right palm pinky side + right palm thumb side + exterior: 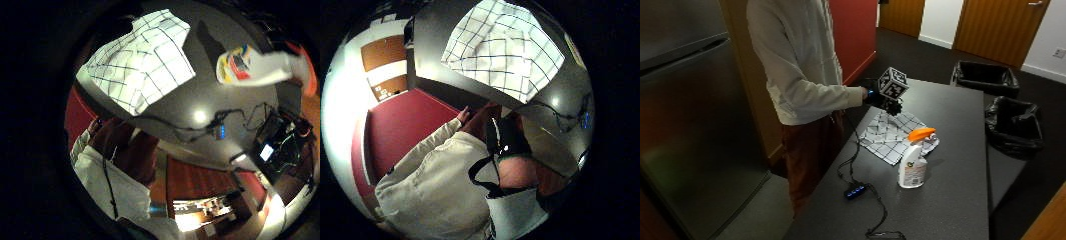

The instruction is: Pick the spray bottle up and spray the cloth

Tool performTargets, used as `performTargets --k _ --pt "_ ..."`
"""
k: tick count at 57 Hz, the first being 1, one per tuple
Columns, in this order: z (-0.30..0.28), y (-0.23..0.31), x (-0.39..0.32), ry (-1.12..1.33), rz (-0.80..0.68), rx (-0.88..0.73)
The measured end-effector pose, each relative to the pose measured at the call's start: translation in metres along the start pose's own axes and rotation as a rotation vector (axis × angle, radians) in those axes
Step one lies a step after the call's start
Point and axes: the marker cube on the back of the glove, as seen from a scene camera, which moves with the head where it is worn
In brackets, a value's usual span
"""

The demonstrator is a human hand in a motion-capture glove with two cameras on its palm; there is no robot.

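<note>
1. We see the gloved right hand (881, 100) raised above the cloth (891, 131), with open air between them.
2. The spray bottle (913, 165) stands upright just beside the cloth's near edge, its orange head the tallest obstacle on the tabletop (953, 200).
3. A cable with a blue-lit box (855, 190) crosses the tabletop near the person.
4. Bare tabletop lies around the bottle's far side.

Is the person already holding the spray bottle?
No. In the outside view the spray bottle stands upright on the table, untouched, while the gloved right hand is raised above the checked cloth.
</note>
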Motion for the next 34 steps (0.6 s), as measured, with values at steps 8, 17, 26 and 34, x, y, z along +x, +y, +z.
performTargets --k 8,17,26,34 --pt "0.005 -0.033 -0.032 0.015 0.034 -0.042" --pt "-0.005 -0.04 -0.034 0.007 0.068 0.001" --pt "-0.011 -0.041 -0.048 0.012 0.096 0.065" --pt "-0.013 -0.037 -0.051 0.015 0.144 0.22"
